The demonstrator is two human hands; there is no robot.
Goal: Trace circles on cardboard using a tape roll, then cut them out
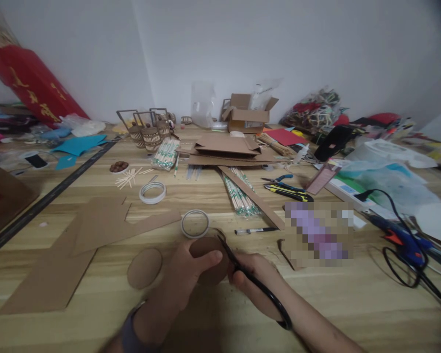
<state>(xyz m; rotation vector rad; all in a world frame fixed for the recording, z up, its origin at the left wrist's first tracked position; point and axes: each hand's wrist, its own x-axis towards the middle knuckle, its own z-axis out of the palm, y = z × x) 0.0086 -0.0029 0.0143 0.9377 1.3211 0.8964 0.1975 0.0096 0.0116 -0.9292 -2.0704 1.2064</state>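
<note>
My left hand [187, 267] grips a round piece of brown cardboard [213, 268], its thumb lying across the top face. Black-handled scissors [259, 284] are in my right hand [260, 277], fingers wrapped round the handle. The scissor blades point up and away, along the right edge of the cardboard piece; whether they are parted is hard to see. On the wood, left of my left hand, lies a cut cardboard disc [144, 268]. A roll of tape [194, 223] rests just beyond the held piece.
Cardboard sheets [55, 269] lie at left, with another tape roll [152, 192] beyond. A black pen [255, 230], pliers [279, 179] and a yellow-black cutter [288, 192] lie at right. A corded blue glue gun [404, 240] sits far right. Stacked cardboard [226, 147] and small wooden buckets [150, 138] stand behind.
</note>
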